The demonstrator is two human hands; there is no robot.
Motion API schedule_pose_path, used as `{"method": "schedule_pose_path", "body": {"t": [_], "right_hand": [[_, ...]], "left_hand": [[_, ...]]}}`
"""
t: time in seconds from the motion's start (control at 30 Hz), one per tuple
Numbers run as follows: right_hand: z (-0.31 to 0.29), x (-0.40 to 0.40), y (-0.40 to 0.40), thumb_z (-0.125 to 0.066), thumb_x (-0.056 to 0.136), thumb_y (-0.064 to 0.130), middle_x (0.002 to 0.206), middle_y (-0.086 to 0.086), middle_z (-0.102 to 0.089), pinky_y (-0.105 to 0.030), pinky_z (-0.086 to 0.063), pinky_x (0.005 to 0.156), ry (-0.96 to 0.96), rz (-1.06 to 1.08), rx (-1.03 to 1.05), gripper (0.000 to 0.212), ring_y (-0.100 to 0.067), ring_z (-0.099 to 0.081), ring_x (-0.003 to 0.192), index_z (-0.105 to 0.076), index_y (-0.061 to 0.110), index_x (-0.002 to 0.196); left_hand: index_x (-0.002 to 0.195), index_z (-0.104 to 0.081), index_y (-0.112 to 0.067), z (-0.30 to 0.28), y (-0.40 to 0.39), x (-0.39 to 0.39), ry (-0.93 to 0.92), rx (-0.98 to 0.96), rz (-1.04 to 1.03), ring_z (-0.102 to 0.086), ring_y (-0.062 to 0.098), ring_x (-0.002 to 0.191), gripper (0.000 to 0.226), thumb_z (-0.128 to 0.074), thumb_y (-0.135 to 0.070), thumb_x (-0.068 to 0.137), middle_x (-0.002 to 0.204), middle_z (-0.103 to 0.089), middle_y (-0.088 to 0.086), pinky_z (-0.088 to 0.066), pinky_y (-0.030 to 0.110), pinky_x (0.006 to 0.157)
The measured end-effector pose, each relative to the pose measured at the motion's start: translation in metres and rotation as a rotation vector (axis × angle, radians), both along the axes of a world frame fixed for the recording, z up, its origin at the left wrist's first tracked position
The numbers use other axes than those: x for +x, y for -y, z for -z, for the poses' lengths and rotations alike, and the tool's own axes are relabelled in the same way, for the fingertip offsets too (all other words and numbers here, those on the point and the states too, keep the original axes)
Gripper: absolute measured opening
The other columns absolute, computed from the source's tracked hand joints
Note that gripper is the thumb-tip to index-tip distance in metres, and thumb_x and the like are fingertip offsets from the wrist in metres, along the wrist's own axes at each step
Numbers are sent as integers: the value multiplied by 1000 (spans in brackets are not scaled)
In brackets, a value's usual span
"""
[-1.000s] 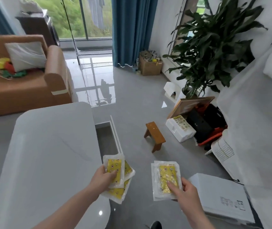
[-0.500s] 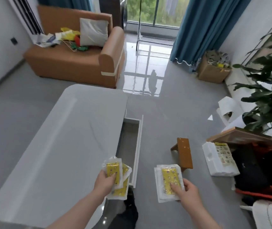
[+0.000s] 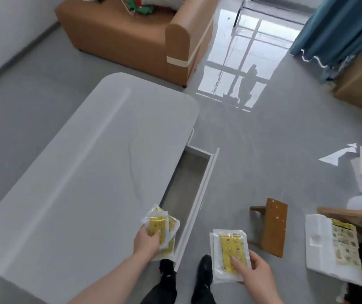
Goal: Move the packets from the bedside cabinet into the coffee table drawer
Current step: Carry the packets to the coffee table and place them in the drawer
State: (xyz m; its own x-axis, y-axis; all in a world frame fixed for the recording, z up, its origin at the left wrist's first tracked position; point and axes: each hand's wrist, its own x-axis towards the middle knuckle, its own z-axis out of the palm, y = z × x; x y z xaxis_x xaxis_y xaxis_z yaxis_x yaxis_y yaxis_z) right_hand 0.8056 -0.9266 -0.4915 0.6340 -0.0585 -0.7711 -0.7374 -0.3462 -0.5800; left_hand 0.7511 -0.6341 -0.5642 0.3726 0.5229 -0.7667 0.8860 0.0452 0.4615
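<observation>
My left hand (image 3: 146, 242) grips a fanned bunch of white packets with yellow centres (image 3: 161, 227), held over the near end of the open drawer (image 3: 202, 189). The drawer sticks out of the right side of the white coffee table (image 3: 83, 183), and the part of its inside that shows is bare. My right hand (image 3: 253, 267) holds a second small stack of the same packets (image 3: 228, 251) above the floor, just right of the drawer front. My thumb lies on the top packet.
A small wooden stool (image 3: 273, 227) stands on the floor right of my right hand. A white foam block (image 3: 320, 244) and dark bags lie further right. A brown sofa (image 3: 131, 38) sits beyond the table. My shoes (image 3: 204, 266) stand beside the drawer front.
The view has tilted down and come closer to the table and drawer. Both hands keep their packets; the left bunch now hangs over the drawer's near end.
</observation>
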Motion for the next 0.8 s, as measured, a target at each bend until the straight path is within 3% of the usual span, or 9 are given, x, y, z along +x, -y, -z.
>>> {"method": "schedule_pose_path", "body": {"t": [0.1,0.2,0.33,0.47,0.63,0.8], "right_hand": [[47,31,-5,-84,85,9,87,2,-82,-39,-64,62,-30,-64,-22,23,-24,-79,86,-76,16,106],[99,56,-7,-83,87,15,86,6,-81,-34,-61,61,-6,-156,-29,17,-15,-78,80,-78,22,101],[160,81,-10,-80,89,19,88,11,-81,-35,-62,66,27,-256,-4,14,-7,-77,77,-77,30,97],[211,92,-10,-79,90,30,92,16,-80,-38,-63,76,29,-316,21,12,-3,-76,81,-76,35,100],[246,88,-8,-79,90,30,93,16,-80,-36,-62,75,19,-363,36,13,-3,-76,82,-75,36,101],[255,77,-4,-79,91,28,92,14,-80,-37,-62,76,-18,-365,27,14,-5,-77,82,-76,33,103]], "left_hand": [[131,-61,-17,52,7,13,-46,5,-53,-64,30,117,35,-65,-27,98,127,-68,7,-52,43,100],[127,-63,-16,105,18,23,-68,27,-78,-65,30,114,31,-65,-27,98,122,-70,6,-52,41,98],[123,-63,-17,171,34,29,-81,38,-65,-64,24,104,24,-62,-26,100,118,-70,3,-49,35,86],[120,-64,-20,227,42,30,-97,86,-36,-65,25,106,22,-60,-29,100,112,-70,1,-50,34,85],[112,-63,-14,271,40,29,-149,96,-100,-62,25,97,19,-62,-29,99,111,-70,5,-45,33,80],[119,-64,-14,275,39,9,-256,82,-109,-61,22,93,21,-59,-25,101,112,-69,3,-44,31,75]]}}
